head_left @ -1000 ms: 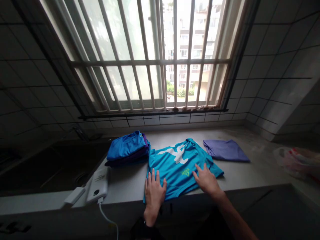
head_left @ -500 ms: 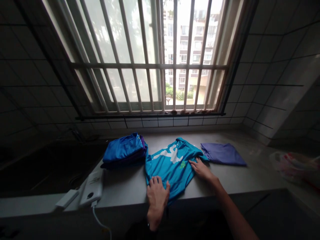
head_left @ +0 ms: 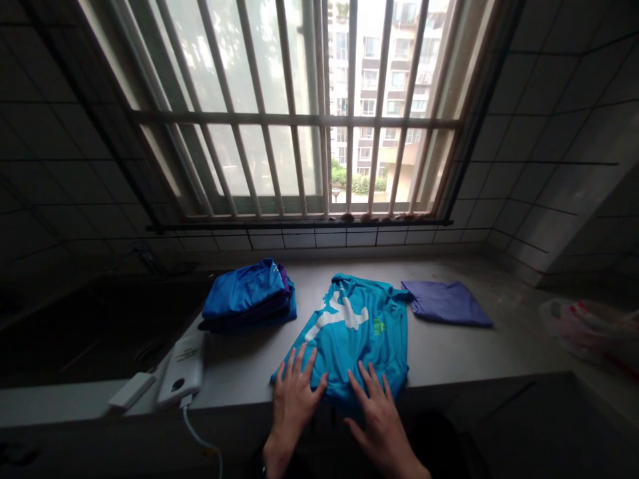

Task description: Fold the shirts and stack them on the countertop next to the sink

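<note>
A turquoise shirt [head_left: 357, 326] with a white print lies on the grey counter [head_left: 449, 352], folded into a narrow strip that runs from the window side to the front edge. My left hand [head_left: 294, 399] rests flat on its near left corner, fingers spread. My right hand [head_left: 377, 406] lies flat on its near right part, fingers spread too. Neither hand holds anything.
A stack of folded blue and purple clothes [head_left: 249, 303] sits left of the shirt, and a folded purple cloth [head_left: 444, 303] right of it. A white device [head_left: 182, 369] with a cable lies at the front left beside a dark sink [head_left: 100, 332]. A plastic bag [head_left: 589, 329] is far right.
The shirt's right side has been folded over, so it is narrower and straighter. My right hand moved from the shirt's far right edge back to its near end, beside my left hand.
</note>
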`<state>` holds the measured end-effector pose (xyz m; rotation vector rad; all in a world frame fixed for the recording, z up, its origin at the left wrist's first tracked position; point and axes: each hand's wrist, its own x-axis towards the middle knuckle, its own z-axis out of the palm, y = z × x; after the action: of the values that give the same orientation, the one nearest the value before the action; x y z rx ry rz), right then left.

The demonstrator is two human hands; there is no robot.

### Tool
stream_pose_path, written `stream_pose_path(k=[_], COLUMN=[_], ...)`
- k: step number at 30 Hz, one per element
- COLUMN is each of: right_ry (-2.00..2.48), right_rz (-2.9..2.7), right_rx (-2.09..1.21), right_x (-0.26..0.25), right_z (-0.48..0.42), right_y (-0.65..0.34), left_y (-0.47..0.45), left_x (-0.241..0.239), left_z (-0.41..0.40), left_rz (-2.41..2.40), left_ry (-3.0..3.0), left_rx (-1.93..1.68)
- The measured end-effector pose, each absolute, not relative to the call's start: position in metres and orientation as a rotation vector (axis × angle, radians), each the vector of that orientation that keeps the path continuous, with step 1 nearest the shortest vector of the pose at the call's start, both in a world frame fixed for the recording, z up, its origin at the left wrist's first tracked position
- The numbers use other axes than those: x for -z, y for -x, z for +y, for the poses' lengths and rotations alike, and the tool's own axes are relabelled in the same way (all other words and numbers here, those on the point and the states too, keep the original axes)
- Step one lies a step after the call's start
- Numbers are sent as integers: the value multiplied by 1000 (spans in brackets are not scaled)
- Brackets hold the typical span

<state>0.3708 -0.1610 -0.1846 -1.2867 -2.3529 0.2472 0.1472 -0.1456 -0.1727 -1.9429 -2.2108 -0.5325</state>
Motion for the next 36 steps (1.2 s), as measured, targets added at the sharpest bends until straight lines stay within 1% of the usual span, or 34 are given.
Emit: stream_pose_path(k=[3,6,10,12,14,16,21,25,28,30,33,34,36], right_ry=[1299,1229,987,934,942,982,1037,971,958,1002,1108,1152,1236], right_rz=[-2253,-2198,-2052,-1968,-1920,-1891,-1869,-1986,-2031,-2007,-1926,-1878,-1733], right_rx=[-101,-60,-156,-244,-321,-356,-382,-506,-618,-677,-673,-624,-396], right_x=[195,202,208,207,204,199,176,141,113,94,64,54,42], right_z=[-159,-151,-148,-151,-155,-158,-161,-163,-162,-150,-111,-94,-63], right_y=[-356,-362,-394,-414,-432,-447,-467,-476,-483,-484,-477,-472,-459], left_y=[-155,-159,-153,-145,-136,-127,-117,-122,-127,-129,-128,-127,-127], left_x=[174,167,161,161,164,167,162,135,105,81,45,36,29], left_z=[-147,-154,-176,-190,-202,-211,-223,-229,-228,-216,-173,-154,-114], left_rz=[-2240,-2291,-2271,-2256,-2233,-2177,-2071,-2154,-2317,-2359,-2314,-2280,-2266], left_ry=[1911,1913,2092,2181,2256,2335,2374,2309,1989,1823,1868,1912,1973], left_rx=[477,425,307,228,248,414,1075,1553,1844,1968,2013,1995,1944])
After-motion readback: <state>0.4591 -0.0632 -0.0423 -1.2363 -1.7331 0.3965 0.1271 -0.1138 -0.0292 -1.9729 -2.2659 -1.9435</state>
